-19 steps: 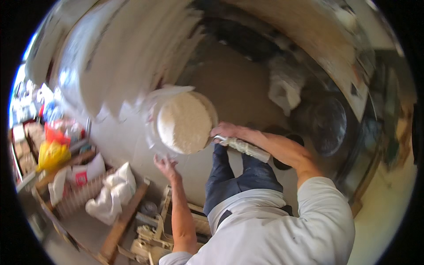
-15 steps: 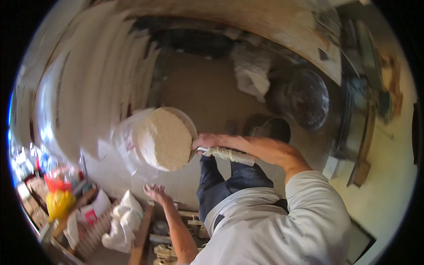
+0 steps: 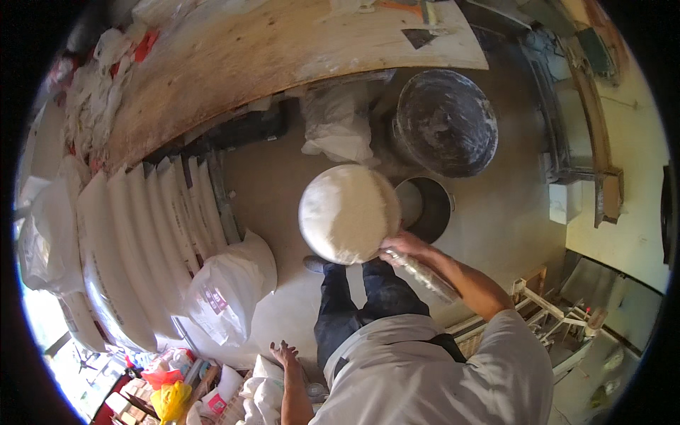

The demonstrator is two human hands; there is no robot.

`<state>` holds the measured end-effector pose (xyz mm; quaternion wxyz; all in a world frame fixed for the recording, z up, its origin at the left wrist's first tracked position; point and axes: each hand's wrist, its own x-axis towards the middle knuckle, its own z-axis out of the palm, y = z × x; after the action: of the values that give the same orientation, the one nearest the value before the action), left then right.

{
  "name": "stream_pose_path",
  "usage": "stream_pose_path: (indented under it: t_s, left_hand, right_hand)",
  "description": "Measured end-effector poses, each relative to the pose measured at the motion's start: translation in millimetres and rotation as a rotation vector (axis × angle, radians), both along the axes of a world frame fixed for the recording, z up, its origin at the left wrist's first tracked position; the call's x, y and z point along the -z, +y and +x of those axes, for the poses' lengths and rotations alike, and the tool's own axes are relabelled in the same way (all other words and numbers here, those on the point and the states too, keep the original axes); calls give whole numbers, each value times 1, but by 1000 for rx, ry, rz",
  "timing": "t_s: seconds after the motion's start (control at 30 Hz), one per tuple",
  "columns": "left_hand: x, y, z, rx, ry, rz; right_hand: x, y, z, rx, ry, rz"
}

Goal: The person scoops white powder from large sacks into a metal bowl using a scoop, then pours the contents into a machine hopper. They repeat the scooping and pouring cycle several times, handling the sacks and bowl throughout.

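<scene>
My right hand (image 3: 402,245) is closed round the handle of a round, long-handled pan, close to its rim. Pale, flour-like powder (image 3: 347,212) heaps up in the pan and hides most of it. Clear wrapping covers the handle (image 3: 428,278), which runs back under my right forearm. The pan hangs above the floor, in front of my legs, and overlaps the left side of a deep metal pot (image 3: 433,212). My left hand (image 3: 285,353) hangs low at the left, empty, its fingers apart. Beyond it stands an opened white sack (image 3: 230,290).
A large round tub (image 3: 448,122) dusted with white stands at the far right, by a wooden worktop (image 3: 234,71). Stacked white sacks (image 3: 134,248) line the left side. A white bag (image 3: 338,127) sits under the worktop edge. A wooden frame (image 3: 559,312) is at right.
The powder-filled pan has moved right, from over the opened sack to beside the metal pot, still in my right hand. The view has turned. My left hand stays empty.
</scene>
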<state>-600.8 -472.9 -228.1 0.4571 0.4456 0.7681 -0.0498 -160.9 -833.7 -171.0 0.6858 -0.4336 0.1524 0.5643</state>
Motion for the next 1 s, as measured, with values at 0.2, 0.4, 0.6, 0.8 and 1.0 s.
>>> stream_pose_path:
  t_s: [0.2, 0.4, 0.6, 0.8, 1.0]
  left_hand:
    - [-15, -6, 48, 82, -62, 1]
    - [-22, -18, 45, 111, -18, -31]
    - [-48, -26, 12, 62, 61, -20]
    - [-74, -37, 10, 60, 183, -2]
    - [-70, -30, 27, 128, 150, 21]
  right_hand:
    - [55, -135, 56, 220, -9, -259]
    - [139, -204, 144, 528, -43, -572]
    - [252, -215, 211, 565, -431, -1044]
    - [267, -228, 248, -402, -746, -1502]
    - [225, -256, 246, -580, -1204, -1736]
